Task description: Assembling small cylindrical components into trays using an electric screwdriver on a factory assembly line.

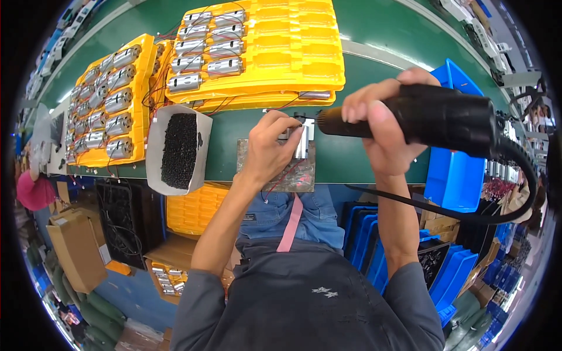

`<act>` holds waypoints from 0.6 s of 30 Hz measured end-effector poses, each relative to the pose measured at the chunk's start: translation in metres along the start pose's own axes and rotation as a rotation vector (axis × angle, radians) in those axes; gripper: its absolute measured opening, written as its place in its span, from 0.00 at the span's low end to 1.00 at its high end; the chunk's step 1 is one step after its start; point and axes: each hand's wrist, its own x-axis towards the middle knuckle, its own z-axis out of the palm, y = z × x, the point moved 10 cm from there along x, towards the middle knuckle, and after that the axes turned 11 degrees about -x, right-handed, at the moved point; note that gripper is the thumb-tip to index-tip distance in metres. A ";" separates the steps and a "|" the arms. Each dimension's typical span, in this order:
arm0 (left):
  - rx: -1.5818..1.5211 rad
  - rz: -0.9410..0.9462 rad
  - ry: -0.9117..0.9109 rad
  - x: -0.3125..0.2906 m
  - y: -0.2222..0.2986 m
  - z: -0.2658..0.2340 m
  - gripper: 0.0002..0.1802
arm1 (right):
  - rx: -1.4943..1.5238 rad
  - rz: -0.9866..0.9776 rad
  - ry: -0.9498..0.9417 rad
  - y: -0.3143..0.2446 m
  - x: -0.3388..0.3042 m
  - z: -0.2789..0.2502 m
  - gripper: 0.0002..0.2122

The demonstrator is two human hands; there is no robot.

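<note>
In the middle of the bench, a silver cylindrical motor (302, 145) with thin red wires sits at a metal plate (300, 180). My left hand (270, 145) is closed at the motor's left side, thumb and index finger near its upper end. A tiny dark piece shows at those fingertips, too small to name. My right hand (383, 126) wraps round a thick black corded electric screwdriver (448, 120), held almost level above the bench. Its ribbed nose points left toward the motor's upper end; whether the bit touches anything cannot be made out.
A white box of small black parts (153, 153) stands left of my left hand. Yellow trays (278, 44) holding silver motors lie behind, with another motor tray (145, 93) farther left. At right is a blue bin (453, 175). The tool's black cord (462, 217) loops past my right forearm.
</note>
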 end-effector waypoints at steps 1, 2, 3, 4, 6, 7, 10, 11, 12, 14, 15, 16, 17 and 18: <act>0.000 0.015 0.017 0.000 -0.002 0.001 0.07 | -0.047 -0.035 -0.036 0.000 0.002 0.004 0.20; -0.004 0.016 0.011 0.001 -0.003 0.003 0.07 | -0.093 -0.067 -0.071 0.000 0.002 0.008 0.19; -0.009 0.020 0.013 0.001 -0.002 0.003 0.07 | -0.139 -0.098 -0.107 0.000 0.002 0.013 0.19; -0.013 0.022 0.015 0.002 -0.002 0.003 0.07 | -0.141 -0.095 -0.105 0.001 0.002 0.014 0.19; -0.018 0.021 0.016 0.003 -0.002 0.003 0.07 | -0.120 -0.091 -0.093 0.005 0.001 0.014 0.19; -0.024 0.026 0.020 0.003 -0.002 0.003 0.07 | -0.108 -0.089 -0.088 0.005 0.001 0.015 0.19; -0.035 0.034 0.028 0.003 -0.002 0.002 0.07 | 0.097 0.070 0.050 0.014 -0.001 0.015 0.19; -0.033 0.028 0.025 0.003 -0.002 0.002 0.07 | 0.198 0.148 0.120 0.021 -0.003 0.011 0.18; -0.031 0.023 0.024 0.002 -0.002 0.002 0.07 | 0.199 0.149 0.119 0.022 -0.003 0.011 0.18; -0.028 0.018 0.024 0.002 -0.002 0.002 0.07 | 0.126 0.059 0.025 0.015 0.000 0.014 0.19; -0.031 0.014 0.028 0.003 -0.002 0.002 0.07 | 0.090 0.013 -0.021 0.012 0.000 0.017 0.19; -0.033 0.010 0.033 0.003 -0.002 0.002 0.07 | 0.091 0.013 -0.021 0.012 0.000 0.016 0.19; -0.037 0.005 0.038 0.003 -0.002 0.002 0.07 | 0.033 -0.020 -0.034 0.011 0.000 0.016 0.19; -0.037 0.005 0.040 0.003 -0.002 0.002 0.07 | -0.026 -0.052 -0.047 0.008 -0.001 0.017 0.19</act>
